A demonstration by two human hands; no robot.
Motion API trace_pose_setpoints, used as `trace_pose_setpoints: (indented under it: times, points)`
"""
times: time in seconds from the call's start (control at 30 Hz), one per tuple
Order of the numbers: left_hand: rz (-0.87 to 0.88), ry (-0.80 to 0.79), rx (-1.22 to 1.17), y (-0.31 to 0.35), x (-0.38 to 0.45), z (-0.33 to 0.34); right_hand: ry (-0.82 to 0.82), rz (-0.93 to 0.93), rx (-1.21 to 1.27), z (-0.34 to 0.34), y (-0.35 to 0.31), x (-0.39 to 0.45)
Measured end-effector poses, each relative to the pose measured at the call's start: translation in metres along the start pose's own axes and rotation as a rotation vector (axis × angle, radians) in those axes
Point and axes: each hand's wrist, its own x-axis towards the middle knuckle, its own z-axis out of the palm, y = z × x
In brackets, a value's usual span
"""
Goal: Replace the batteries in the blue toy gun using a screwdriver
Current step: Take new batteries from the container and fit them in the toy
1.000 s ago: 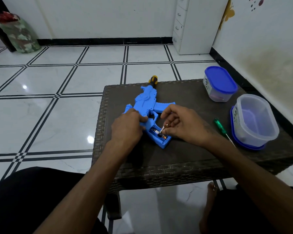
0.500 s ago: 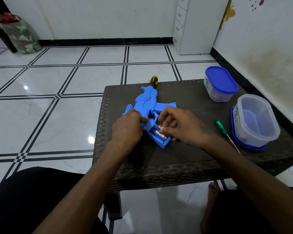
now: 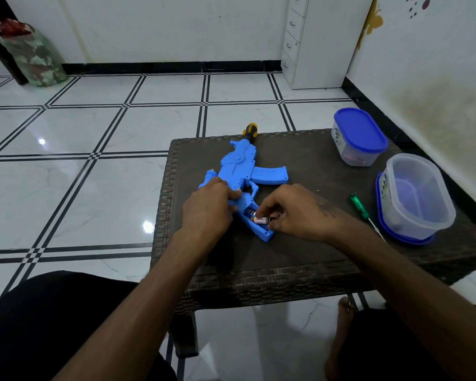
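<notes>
on your dark woven table [image 3: 308, 259] a lidded blue-topped container [image 3: 358, 136] stands near an open clear tub [image 3: 418, 195] resting on its blue lid. past the tiled floor [image 3: 94, 138] you see a white drawer cabinet [image 3: 322, 42] and a camouflage bag [image 3: 30, 55].

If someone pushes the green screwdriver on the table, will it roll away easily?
Probably yes: the green screwdriver has a round-looking handle and a thin shaft and lies loose on the table. The open container beside it might stop it. It looks stiff and light.
</notes>
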Motion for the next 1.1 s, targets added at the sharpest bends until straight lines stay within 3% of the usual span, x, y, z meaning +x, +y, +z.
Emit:
trace_pose_setpoints:
  times: [0.4,0.6,0.77,1.1]
  points:
    - [0.031,-0.013,-0.005,-0.001,-0.001,0.001,0.052,-0.074,0.048,0.011,0.007,0.016]
    - [0.037,-0.008,0.012,-0.001,-0.002,0.0,0.024,-0.157,-0.105,0.017,0.009,0.021]
    - [0.045,0.004,-0.008,0.0,-0.005,-0.001,0.15,-0.29,-0.1,0.026,0.009,0.026]
    - [0.028,0.019,-0.029,0.002,-0.006,-0.001,0.256,-0.299,-0.225,0.027,0.012,0.037]
